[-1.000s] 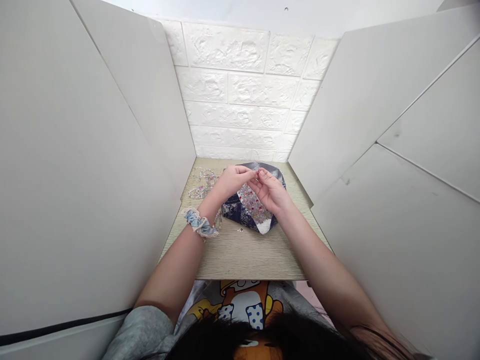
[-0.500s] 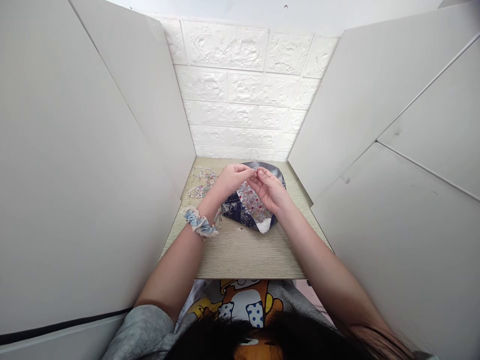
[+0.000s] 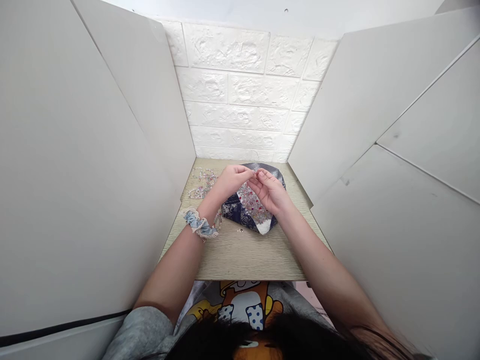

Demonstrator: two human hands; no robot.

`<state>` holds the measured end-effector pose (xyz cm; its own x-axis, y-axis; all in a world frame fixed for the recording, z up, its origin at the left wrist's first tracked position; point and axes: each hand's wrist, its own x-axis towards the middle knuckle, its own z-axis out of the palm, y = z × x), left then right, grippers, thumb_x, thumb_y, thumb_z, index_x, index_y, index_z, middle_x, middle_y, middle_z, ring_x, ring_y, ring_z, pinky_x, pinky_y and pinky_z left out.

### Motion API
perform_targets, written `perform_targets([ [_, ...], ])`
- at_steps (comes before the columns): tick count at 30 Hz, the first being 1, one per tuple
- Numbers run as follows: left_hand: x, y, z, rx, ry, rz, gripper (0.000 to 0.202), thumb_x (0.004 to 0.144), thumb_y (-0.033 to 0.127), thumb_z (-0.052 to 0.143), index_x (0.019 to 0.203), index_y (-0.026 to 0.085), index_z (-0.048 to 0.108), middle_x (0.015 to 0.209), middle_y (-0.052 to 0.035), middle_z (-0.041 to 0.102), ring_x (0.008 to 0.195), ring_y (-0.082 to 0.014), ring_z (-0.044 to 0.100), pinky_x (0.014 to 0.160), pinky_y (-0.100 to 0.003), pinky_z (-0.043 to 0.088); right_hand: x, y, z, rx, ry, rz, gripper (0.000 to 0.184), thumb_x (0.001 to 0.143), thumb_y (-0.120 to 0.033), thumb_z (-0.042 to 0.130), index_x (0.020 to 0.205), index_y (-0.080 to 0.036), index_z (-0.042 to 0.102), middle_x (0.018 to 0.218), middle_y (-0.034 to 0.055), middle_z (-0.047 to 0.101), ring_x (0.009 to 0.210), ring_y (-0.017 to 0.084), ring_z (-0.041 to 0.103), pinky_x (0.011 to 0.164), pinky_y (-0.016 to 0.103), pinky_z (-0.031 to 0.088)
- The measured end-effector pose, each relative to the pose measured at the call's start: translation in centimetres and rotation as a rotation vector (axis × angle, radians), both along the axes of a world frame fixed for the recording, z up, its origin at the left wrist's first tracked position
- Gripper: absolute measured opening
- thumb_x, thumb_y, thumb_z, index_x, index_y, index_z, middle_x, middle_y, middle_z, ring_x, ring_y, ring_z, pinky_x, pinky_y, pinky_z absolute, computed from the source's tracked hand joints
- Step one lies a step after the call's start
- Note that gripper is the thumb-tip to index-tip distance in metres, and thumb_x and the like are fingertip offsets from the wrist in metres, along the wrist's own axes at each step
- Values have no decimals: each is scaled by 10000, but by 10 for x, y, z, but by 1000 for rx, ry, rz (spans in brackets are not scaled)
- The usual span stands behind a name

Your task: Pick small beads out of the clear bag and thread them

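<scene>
Navy cloth (image 3: pixel 231 212) under hands (image 3: pixel 233 181), near board's back edge (image 3: pixel 219 161)

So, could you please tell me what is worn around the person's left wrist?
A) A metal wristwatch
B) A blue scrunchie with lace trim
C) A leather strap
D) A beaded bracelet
B: a blue scrunchie with lace edging circles the wrist, just behind the left hand.

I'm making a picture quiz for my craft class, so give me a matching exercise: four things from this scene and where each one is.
Things:
1 blue lace-edged scrunchie
2 dark blue patterned cloth
3 sparkly beaded strands
4 white brick-textured panel

Places:
A behind the wooden board
B under the left hand and right hand
C around the left wrist
D on the board, left of the cloth

Pairs: 1-C, 2-B, 3-D, 4-A
</scene>
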<state>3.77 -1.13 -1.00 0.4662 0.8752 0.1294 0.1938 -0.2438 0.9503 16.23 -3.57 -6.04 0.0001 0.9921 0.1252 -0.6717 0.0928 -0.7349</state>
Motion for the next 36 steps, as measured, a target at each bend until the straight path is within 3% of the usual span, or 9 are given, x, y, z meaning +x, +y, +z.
perform_targets([
  [8,0,2,-1,24,39,10,232,662,318,501,646,114,609,552,9,495,502,-58,384,471,-177,304,0,-1,1,5,-13,3,102,703,-202,615,778,-195,547,728,-41,610,762,80,596,754,212,492],
  [21,-1,2,-2,47,75,20,232,653,327,501,602,120,594,505,33,441,469,-51,337,451,-194,256,-2,-2,2,15,-24,8,86,706,-198,611,769,-192,554,743,-41,614,767,71,590,780,217,480],
  [31,-2,4,-5,60,76,-10,286,660,372,505,662,117,635,571,5,528,530,-73,415,506,-208,307,-2,-3,3,-9,-83,-22,129,658,-220,653,744,-191,561,746,-33,620,774,76,582,802,225,458],
  [36,-2,4,-3,-2,88,-32,266,672,359,511,596,118,593,442,44,381,423,-45,287,435,-201,228,0,-3,5,-44,-157,-42,156,619,-234,680,716,-188,566,728,-31,616,740,77,575,803,238,451],
])
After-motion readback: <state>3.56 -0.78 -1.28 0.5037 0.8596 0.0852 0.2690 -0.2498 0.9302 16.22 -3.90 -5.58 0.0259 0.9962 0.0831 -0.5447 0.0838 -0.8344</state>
